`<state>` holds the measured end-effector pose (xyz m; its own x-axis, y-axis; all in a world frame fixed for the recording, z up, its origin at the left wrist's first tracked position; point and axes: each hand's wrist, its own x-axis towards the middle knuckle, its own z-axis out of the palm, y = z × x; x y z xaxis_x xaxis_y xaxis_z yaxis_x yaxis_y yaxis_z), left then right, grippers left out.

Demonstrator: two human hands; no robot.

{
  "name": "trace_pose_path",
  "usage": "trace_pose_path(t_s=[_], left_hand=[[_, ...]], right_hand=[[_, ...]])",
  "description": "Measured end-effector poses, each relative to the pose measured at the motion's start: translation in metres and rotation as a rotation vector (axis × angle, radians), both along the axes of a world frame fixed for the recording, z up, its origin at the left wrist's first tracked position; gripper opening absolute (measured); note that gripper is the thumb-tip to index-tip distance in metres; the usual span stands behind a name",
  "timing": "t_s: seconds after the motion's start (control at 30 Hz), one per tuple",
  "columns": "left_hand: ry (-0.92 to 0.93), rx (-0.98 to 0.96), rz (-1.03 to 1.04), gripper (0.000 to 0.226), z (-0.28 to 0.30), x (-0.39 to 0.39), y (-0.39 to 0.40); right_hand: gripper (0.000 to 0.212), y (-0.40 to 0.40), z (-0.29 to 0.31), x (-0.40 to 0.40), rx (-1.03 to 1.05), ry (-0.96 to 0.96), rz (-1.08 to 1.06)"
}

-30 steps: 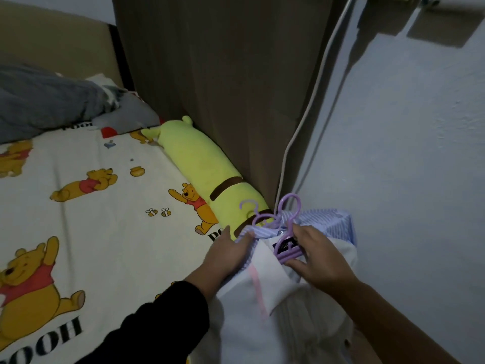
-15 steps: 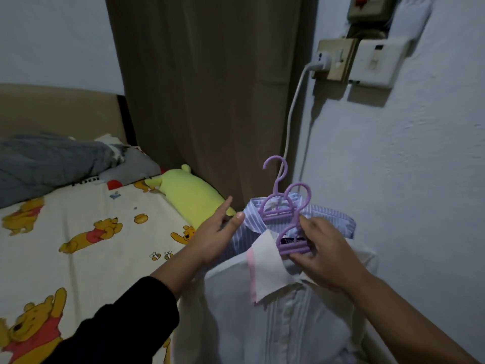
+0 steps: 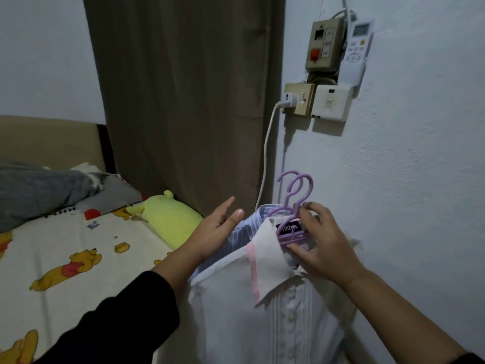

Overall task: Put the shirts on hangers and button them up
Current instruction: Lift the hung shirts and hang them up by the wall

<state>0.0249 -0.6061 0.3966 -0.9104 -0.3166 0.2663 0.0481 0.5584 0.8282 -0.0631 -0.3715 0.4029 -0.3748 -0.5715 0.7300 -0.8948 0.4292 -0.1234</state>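
A bed (image 3: 78, 248) with a bear-print sheet fills your left, a brown curtain (image 3: 183, 101) behind it. Two shirts hang before you: one white shirt (image 3: 249, 324) in front, one striped shirt (image 3: 252, 219) behind, on two purple hangers (image 3: 294, 206). Your right hand (image 3: 322, 248) pinches the hangers; your left hand (image 3: 217, 229) rests flat, fingers straight, on the striped shoulder.

- Right hand (image 3: 324, 248) pinches the purple hangers (image 3: 291, 224) at the white shirt (image 3: 252, 327) collar.
- Left hand (image 3: 216, 232) – fingers straight – rests against the striped shirt (image 3: 237, 241).
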Motion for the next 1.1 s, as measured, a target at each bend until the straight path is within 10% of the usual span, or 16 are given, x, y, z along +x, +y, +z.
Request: trace_pose_path(t_s=[0.6,1.1], left_hand=[[0.162,-0.669,-0.134,0.097,0.049,0.019,0.048],[0.382,-0.385,-0.530,0.078,0.126,0.000,0.145]], right_hand=[[0.068,0.004,0.034,0.026,-0.005,0.144,-0.275],[0.067,0.135,0.100,0.079,-0.041,0.343,-0.512]])
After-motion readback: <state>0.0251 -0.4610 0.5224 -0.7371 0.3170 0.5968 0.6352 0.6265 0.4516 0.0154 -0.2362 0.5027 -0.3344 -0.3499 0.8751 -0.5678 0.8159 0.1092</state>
